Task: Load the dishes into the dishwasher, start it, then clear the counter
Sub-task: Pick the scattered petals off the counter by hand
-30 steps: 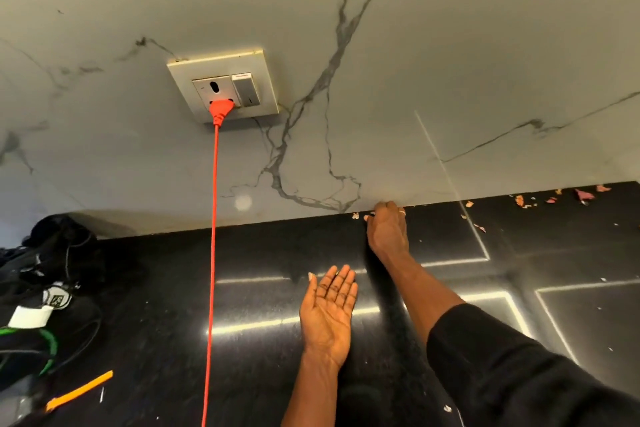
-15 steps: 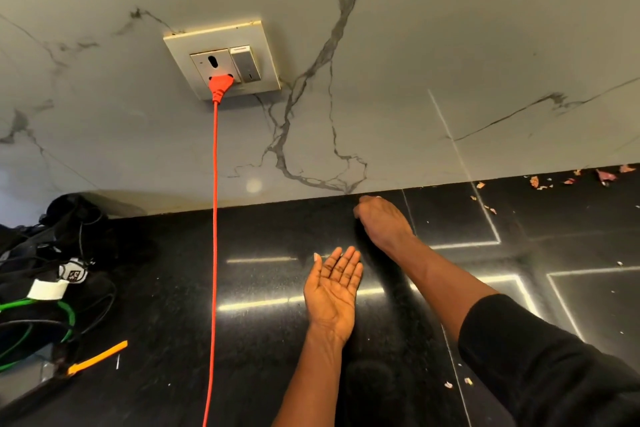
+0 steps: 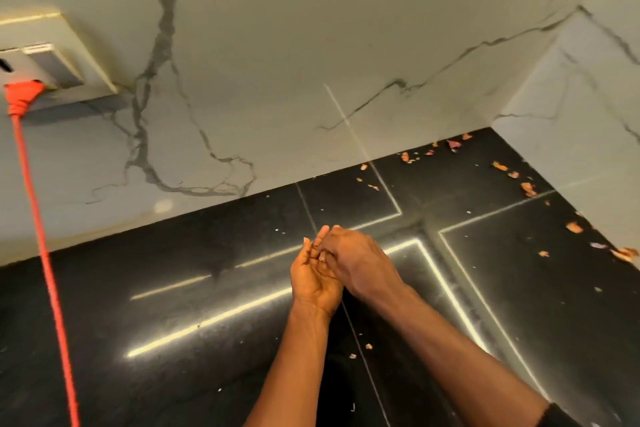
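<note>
A glossy black counter [image 3: 173, 288] meets a marbled wall [image 3: 311, 45]. The left hand [image 3: 313, 279] lies cupped, palm up, fingers loosely straight. The right hand [image 3: 360, 263] bends its fingers into that palm over a pale scrap [image 3: 322, 256], grip unclear. Other peel scraps [image 3: 528, 188] lie scattered at two o'clock, nearer the right hand.

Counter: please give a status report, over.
Left hand cupped, palm up. Right hand over it, grip hidden. Scraps scattered near corner. Orange cable apart, far left.
</note>
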